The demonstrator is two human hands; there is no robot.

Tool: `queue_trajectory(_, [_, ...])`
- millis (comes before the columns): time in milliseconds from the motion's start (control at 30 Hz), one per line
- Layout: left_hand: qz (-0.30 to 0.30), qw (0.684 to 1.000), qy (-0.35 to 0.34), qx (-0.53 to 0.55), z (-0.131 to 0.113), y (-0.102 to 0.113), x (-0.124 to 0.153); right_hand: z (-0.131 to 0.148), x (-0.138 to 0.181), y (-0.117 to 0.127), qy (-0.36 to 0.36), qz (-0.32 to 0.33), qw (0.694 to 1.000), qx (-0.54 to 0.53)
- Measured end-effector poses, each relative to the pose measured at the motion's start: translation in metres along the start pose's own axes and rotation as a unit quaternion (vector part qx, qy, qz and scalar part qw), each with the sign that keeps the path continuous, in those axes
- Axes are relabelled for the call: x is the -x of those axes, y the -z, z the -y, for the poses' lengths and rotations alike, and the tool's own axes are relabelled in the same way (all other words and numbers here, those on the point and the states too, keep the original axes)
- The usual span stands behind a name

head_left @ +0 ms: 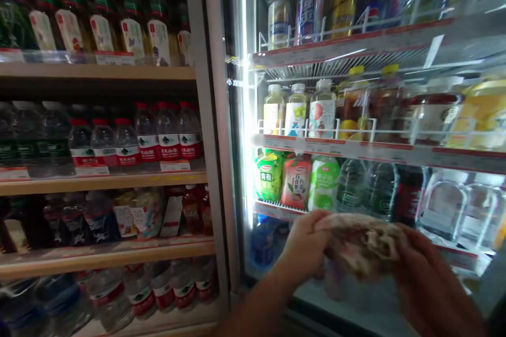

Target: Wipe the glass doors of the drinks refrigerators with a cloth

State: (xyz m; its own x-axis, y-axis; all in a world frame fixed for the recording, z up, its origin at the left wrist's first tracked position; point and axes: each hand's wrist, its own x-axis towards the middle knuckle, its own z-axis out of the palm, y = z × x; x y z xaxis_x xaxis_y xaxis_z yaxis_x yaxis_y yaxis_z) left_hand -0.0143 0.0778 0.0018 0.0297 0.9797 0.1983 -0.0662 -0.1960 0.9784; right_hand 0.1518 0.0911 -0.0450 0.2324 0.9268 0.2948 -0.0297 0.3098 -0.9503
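Both my hands hold a crumpled, mottled white and brown cloth (361,242) in front of the glass door of a lit drinks cooler (237,131). My left hand (304,245) grips its left end with fingers curled. My right hand (425,274) clasps its right end; it is blurred by motion. The cloth sits low against the glass, level with the shelf of green and red bottles (294,179).
Left of the cooler stand open wooden shelves (103,181) with water bottles (150,134), tea bottles (103,26) and darker drinks. Inside the cooler, wire racks carry cans (310,8), juice bottles (296,110) and large clear bottles (450,202).
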Motion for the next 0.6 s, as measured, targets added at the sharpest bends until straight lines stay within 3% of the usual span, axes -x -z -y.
queue_trajectory(67, [-0.086,0.993,-0.081,-0.022,0.006,-0.016,0.002,0.002,0.018,-0.025,0.062,0.011,0.998,0.009])
queue_trajectory(100, [-0.097,0.989,-0.105,-0.035,0.01,-0.024,0.004,0.002,0.025,-0.036,0.103,0.032,0.994,0.014])
queue_trajectory(167, [-0.054,0.988,-0.13,-0.065,0.014,-0.037,0.007,0.003,0.028,-0.047,0.131,0.033,0.991,0.016])
queue_trajectory(233, [0.013,0.98,-0.168,-0.106,0.01,-0.041,0.002,0.013,0.008,-0.036,0.137,0.019,0.99,0.014])
queue_trajectory(300, [0.01,0.961,-0.23,-0.15,-0.005,-0.033,-0.011,0.034,-0.03,-0.006,0.195,-0.046,0.979,0.035])
queue_trajectory(367, [-0.079,0.933,-0.297,-0.188,-0.023,-0.014,-0.033,0.059,-0.073,0.026,0.329,-0.162,0.924,0.107])
queue_trajectory(433, [-0.187,0.888,-0.354,-0.227,-0.037,0.005,-0.057,0.074,-0.106,0.04,0.45,-0.267,0.825,0.212])
queue_trajectory(467, [-0.222,0.859,-0.386,-0.254,-0.041,0.012,-0.067,0.075,-0.116,0.035,0.485,-0.29,0.781,0.265])
queue_trajectory(533, [-0.243,0.793,-0.455,-0.323,-0.04,0.019,-0.082,0.065,-0.121,0.008,0.52,-0.278,0.73,0.347])
queue_trajectory(600, [-0.233,0.735,-0.512,-0.378,-0.031,0.02,-0.086,0.048,-0.115,-0.026,0.56,-0.185,0.686,0.426])
